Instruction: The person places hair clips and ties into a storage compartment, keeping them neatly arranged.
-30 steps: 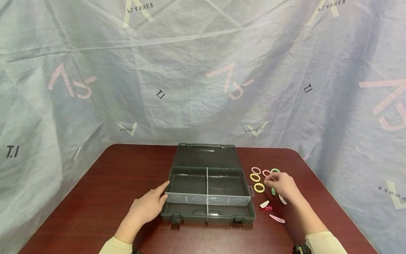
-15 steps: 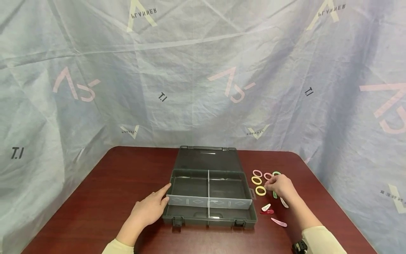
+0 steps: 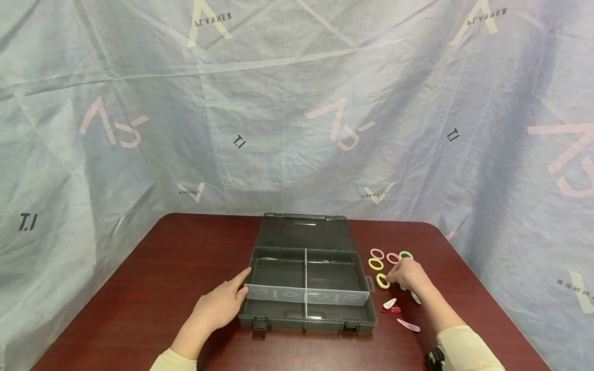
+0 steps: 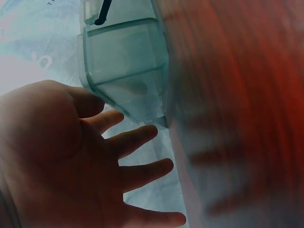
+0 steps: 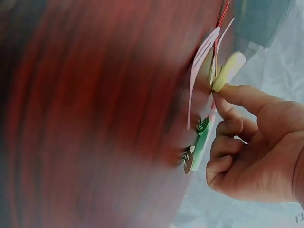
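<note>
My right hand [image 3: 412,275] pinches a yellow hair tie [image 3: 382,281] between thumb and index finger, its other fingers curled in. In the right wrist view that tie stands tilted at the fingertips. My left hand [image 3: 217,308] rests against the left wall of a dark translucent divider box [image 3: 306,325], fingers spread and mostly straight in the left wrist view. The box lies with its lid [image 3: 303,232] swung back. Beyond the right hand lie another yellow hair tie [image 3: 376,264], two pink ones [image 3: 377,253] and a green one [image 3: 406,255], partly hidden.
Right of the box lie snap hair clips: a white one [image 3: 390,303], a red one [image 3: 391,310] and a pink one [image 3: 408,325]. Another white clip [image 3: 415,298] and a green clip [image 5: 203,126] sit under the right hand. A printed cloth [image 3: 278,103] hangs behind the table [image 3: 195,247].
My right hand has closed its thumb and finger on the nearer yellow hair tie, which now tilts. The left hand stays at the box. The head view has shifted slightly.
</note>
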{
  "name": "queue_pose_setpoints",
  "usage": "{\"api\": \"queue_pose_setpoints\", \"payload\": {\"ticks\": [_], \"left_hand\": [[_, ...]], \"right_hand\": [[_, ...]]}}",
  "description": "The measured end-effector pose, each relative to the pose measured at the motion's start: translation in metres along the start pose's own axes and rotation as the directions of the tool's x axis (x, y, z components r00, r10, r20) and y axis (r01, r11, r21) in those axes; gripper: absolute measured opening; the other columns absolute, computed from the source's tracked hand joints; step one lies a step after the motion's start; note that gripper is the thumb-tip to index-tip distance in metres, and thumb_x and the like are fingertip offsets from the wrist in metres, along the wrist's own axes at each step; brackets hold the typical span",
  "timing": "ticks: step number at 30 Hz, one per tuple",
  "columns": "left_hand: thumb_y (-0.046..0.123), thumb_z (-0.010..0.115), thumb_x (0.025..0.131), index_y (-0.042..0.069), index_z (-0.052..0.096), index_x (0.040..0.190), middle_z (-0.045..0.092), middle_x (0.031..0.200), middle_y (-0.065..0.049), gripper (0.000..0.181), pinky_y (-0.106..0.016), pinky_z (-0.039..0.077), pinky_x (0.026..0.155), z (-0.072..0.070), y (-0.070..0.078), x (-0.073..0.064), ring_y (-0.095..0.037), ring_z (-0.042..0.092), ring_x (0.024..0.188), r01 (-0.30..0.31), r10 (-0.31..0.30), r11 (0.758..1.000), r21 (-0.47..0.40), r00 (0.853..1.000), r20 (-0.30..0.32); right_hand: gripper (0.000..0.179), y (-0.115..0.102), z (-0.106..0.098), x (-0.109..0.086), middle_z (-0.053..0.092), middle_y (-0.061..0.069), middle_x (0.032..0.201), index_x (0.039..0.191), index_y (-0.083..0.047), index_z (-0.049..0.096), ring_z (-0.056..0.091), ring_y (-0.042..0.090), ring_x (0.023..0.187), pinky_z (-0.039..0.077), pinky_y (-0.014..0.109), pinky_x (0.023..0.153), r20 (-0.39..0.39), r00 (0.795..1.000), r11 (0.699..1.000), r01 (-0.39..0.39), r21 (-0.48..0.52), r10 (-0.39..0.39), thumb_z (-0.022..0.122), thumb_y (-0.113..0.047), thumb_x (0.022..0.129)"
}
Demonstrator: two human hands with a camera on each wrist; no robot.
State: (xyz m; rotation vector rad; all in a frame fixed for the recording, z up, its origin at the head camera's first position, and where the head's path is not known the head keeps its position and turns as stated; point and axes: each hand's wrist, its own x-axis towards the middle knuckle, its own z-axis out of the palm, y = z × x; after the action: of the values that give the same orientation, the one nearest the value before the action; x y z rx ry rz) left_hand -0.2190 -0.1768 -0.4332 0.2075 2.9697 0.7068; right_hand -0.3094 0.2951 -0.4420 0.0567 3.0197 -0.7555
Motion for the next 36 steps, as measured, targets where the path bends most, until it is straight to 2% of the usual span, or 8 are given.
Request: {"api": "queue_pose_setpoints", "payload": {"ticks": [7, 10, 13, 15, 17, 21, 29, 36], "left_hand": [[0.031, 0.047, 0.109, 0.022, 0.037, 0.159, 0.065, 0.133, -0.013, 0.052, -0.066, 0.047, 0.087, 0.001, -0.001, 0.0, -0.044, 0.046, 0.136, -0.007, 0.007, 1.0, -0.014, 1.0, -0.001], [0.031, 0.046, 0.109, 0.02, 0.035, 0.159, 0.07, 0.121, -0.014, 0.052, -0.062, 0.049, 0.086, 0.002, -0.001, -0.001, -0.044, 0.049, 0.133, -0.021, 0.021, 0.999, -0.028, 1.0, 0.002], [0.031, 0.045, 0.11, 0.019, 0.032, 0.16, 0.07, 0.085, -0.013, 0.053, -0.052, 0.052, 0.07, 0.003, -0.001, -0.001, -0.038, 0.069, 0.094, -0.03, 0.031, 0.998, -0.057, 0.999, 0.016], [0.031, 0.044, 0.11, 0.019, 0.03, 0.161, 0.059, 0.065, -0.007, 0.053, -0.043, 0.046, 0.057, 0.004, -0.001, -0.002, -0.028, 0.062, 0.062, -0.035, 0.037, 0.997, -0.074, 0.999, 0.023], [0.03, 0.044, 0.11, 0.019, 0.029, 0.161, 0.049, 0.056, -0.004, 0.054, -0.037, 0.037, 0.051, 0.005, -0.001, -0.002, -0.02, 0.042, 0.045, -0.037, 0.04, 0.995, -0.094, 0.999, 0.029], [0.03, 0.043, 0.111, 0.019, 0.028, 0.161, 0.044, 0.053, -0.001, 0.054, -0.034, 0.034, 0.049, 0.005, -0.001, -0.003, -0.015, 0.033, 0.042, -0.043, 0.046, 0.993, -0.108, 0.999, 0.028], [0.029, 0.043, 0.111, 0.018, 0.027, 0.162, 0.043, 0.052, -0.001, 0.055, -0.033, 0.032, 0.048, 0.005, -0.002, -0.002, -0.014, 0.03, 0.041, -0.054, 0.058, 0.992, -0.11, 0.998, 0.03], [0.027, 0.044, 0.111, 0.016, 0.027, 0.161, 0.043, 0.053, 0.0, 0.055, -0.033, 0.034, 0.05, 0.005, -0.003, -0.003, -0.014, 0.031, 0.042, -0.069, 0.072, 0.991, -0.116, 0.997, 0.022]], "right_hand": [[0.01, 0.001, 0.002, 0.003, 0.066, 0.001, 0.07, 0.071, -0.007, 0.076, 0.056, 0.022, 0.068, 0.049, 0.039, 0.065, 0.005, 1.0, 0.999, 0.012, -0.034, -0.011, 0.081, -0.015, 0.075], [0.01, 0.0, 0.001, 0.003, 0.066, 0.001, 0.07, 0.071, -0.007, 0.077, 0.056, 0.021, 0.068, 0.049, 0.039, 0.065, 0.009, 1.0, 0.999, 0.016, -0.039, -0.015, 0.08, -0.015, 0.075], [0.01, -0.003, -0.002, 0.002, 0.066, 0.002, 0.069, 0.072, -0.005, 0.077, 0.056, 0.021, 0.067, 0.049, 0.038, 0.064, 0.009, 1.0, 0.999, 0.022, -0.033, -0.022, 0.08, -0.015, 0.075], [0.011, -0.006, -0.004, 0.001, 0.065, 0.003, 0.069, 0.073, -0.004, 0.076, 0.057, 0.022, 0.067, 0.049, 0.038, 0.063, 0.009, 1.0, 1.0, 0.02, -0.018, -0.019, 0.08, -0.013, 0.075], [0.011, -0.009, -0.007, 0.002, 0.065, 0.004, 0.071, 0.073, -0.003, 0.075, 0.057, 0.022, 0.068, 0.049, 0.037, 0.063, 0.006, 1.0, 1.0, 0.021, -0.011, -0.021, 0.08, -0.013, 0.074], [0.012, -0.015, -0.013, 0.005, 0.064, 0.005, 0.073, 0.074, -0.003, 0.074, 0.057, 0.023, 0.07, 0.049, 0.037, 0.062, 0.006, 1.0, 1.0, 0.016, 0.009, -0.016, 0.08, -0.014, 0.074], [0.015, -0.034, -0.032, 0.005, 0.068, 0.008, 0.079, 0.078, -0.001, 0.074, 0.058, 0.024, 0.076, 0.05, 0.038, 0.067, 0.009, 0.998, 0.998, 0.056, -0.006, -0.056, 0.077, -0.016, 0.077], [0.014, -0.053, -0.039, 0.007, 0.067, 0.005, 0.073, 0.081, 0.0, 0.076, 0.053, 0.019, 0.066, 0.044, 0.032, 0.057, 0.034, 0.994, 0.995, 0.101, 0.007, -0.101, 0.073, -0.013, 0.082]]}}
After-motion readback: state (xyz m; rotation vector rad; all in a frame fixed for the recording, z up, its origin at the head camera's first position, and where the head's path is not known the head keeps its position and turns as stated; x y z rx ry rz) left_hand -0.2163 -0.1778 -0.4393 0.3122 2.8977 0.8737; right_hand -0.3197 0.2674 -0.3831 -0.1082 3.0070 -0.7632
